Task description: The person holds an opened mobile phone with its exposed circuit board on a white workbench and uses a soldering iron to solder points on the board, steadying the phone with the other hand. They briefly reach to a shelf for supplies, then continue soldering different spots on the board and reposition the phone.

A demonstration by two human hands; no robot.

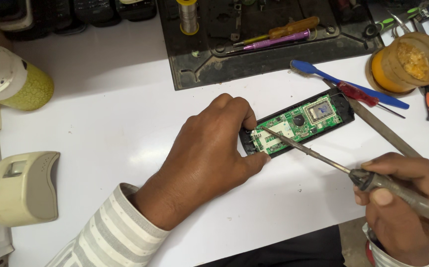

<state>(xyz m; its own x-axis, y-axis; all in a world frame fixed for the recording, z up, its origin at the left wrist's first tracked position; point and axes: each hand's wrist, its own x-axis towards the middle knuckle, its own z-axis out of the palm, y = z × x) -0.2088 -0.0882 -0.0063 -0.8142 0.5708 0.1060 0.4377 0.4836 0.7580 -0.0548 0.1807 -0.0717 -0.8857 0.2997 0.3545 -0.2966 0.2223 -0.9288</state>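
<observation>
A small open device in a black case [342, 106] lies on the white table, its green circuit board [298, 122] facing up. My left hand [207, 153] grips the case's near end, thumb and fingers pinching both sides. My right hand [405, 205] holds a soldering iron [323, 159] by its dark handle. The iron's long metal tip rests on the near end of the board, close to my left fingers.
A black work mat [254, 59] at the back carries screwdrivers and a solder spool [188, 17]. A blue toothbrush [345, 83], a red screwdriver, a metal file [382, 129] and an orange jar [407, 62] lie at right. A yellow-green can [14, 79] and beige plastic piece [24, 188] sit left.
</observation>
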